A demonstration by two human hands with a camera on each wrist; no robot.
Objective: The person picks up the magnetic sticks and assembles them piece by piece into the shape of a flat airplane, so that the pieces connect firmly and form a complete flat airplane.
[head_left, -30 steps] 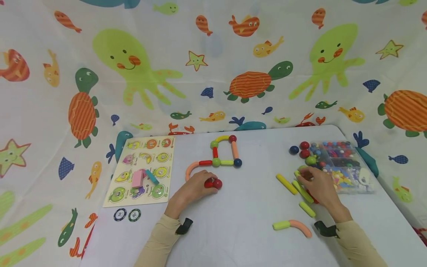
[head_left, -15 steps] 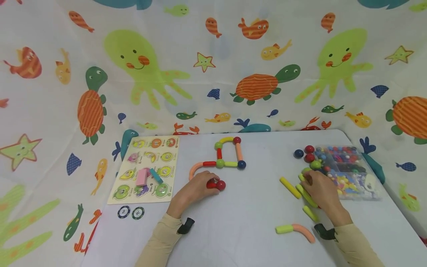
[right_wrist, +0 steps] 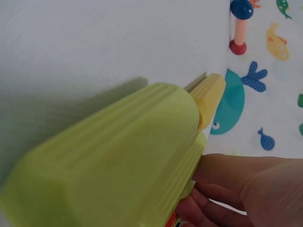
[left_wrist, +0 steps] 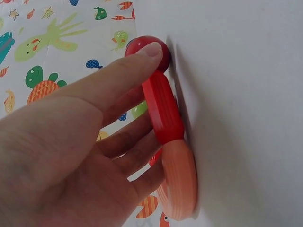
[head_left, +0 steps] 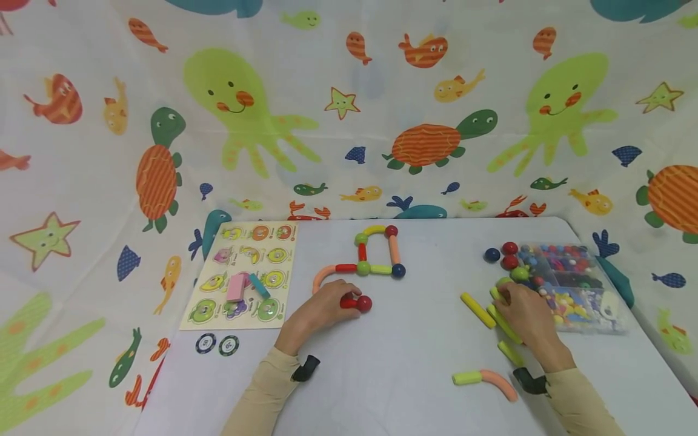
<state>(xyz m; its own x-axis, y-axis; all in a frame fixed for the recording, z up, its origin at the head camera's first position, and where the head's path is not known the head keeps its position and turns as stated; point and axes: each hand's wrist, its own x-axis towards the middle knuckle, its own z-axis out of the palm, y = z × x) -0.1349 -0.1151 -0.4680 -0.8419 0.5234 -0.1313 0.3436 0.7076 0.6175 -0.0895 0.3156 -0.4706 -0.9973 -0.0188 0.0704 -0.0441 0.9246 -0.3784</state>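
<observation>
In the head view my left hand [head_left: 326,303] grips a red ball [head_left: 364,303] joined to a short red rod [head_left: 347,302]. The left wrist view has the thumb on the ball and the fingers behind the rod; a curved peach rod [left_wrist: 180,184] meets the rod's other end. To the right, my right hand [head_left: 526,315] pinches a small yellow-green rod [head_left: 495,293], its far part hidden by the fingers. Beside that hand lie a longer yellow-green rod [head_left: 504,323], a yellow rod [head_left: 478,310] and a short yellow-green rod [head_left: 511,353].
A closed figure of rods and balls [head_left: 395,249] lies mid-table. The divided bead box [head_left: 578,280] stands right, with loose balls [head_left: 509,261] beside it. A fruit puzzle board [head_left: 218,266] and two round chips [head_left: 229,345] lie left. A yellow-green and peach piece [head_left: 497,383] lies in front.
The head view has shifted, so everything appears farther right and slightly lower. My right fingers have drawn closer around the small yellow-green rod. My left hand keeps its grip on the red ball and rod.
</observation>
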